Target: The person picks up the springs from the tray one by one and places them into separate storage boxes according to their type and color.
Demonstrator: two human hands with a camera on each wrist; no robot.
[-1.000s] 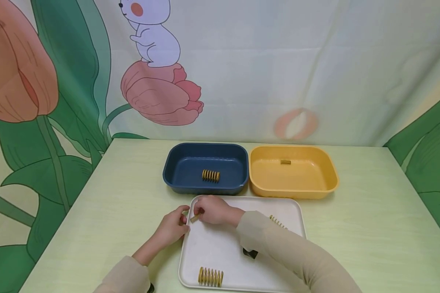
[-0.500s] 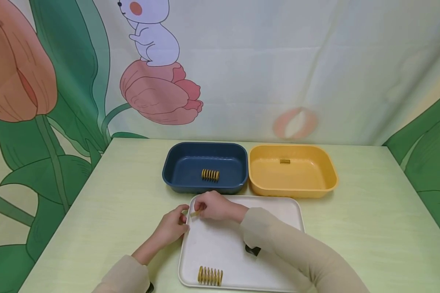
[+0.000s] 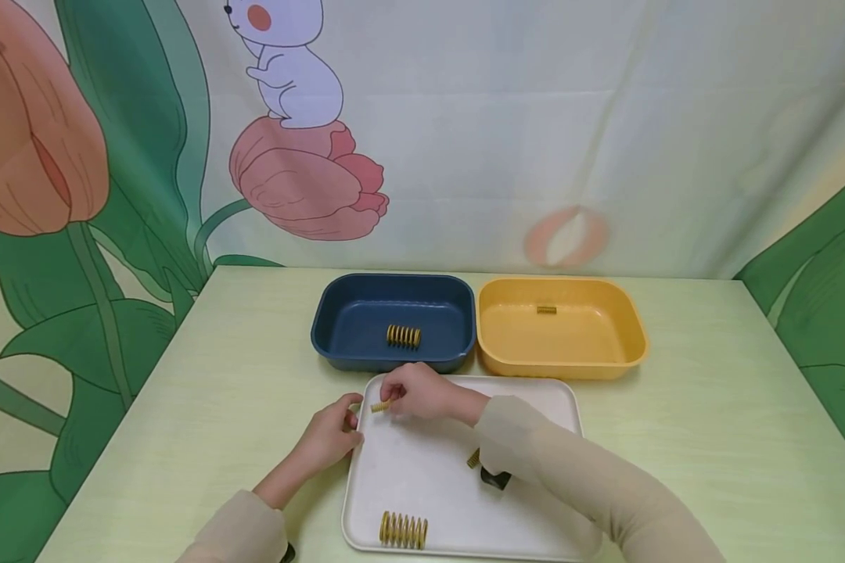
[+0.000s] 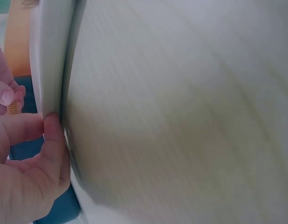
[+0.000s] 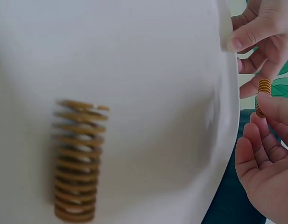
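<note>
My right hand (image 3: 422, 392) pinches a small gold coil spring (image 3: 379, 407) between thumb and fingertips, above the far left corner of the white tray (image 3: 422, 469). The spring (image 5: 263, 85) sticks out past the thumb in the right wrist view. With thumb and fingers, my left hand (image 3: 327, 434) grips the tray's left rim; the left wrist view shows this hand (image 4: 34, 172) at the rim. A large gold spring (image 3: 404, 531) lies at the tray's near left corner. Another small spring (image 3: 473, 458) lies mid-tray, partly hidden by my right wrist.
Behind the tray stand a dark blue bin (image 3: 345, 361) and, beside it on the right, a yellow bin (image 3: 570, 369). One large spring (image 3: 404, 336) lies in the blue bin, one small spring (image 3: 546, 310) in the yellow bin. A printed curtain hangs behind the table.
My right hand, pinching the small spring, has shifted slightly up and right. The spring now lies nearly level. A mid-tray spring shows beside my right wrist. The left hand stays put.
</note>
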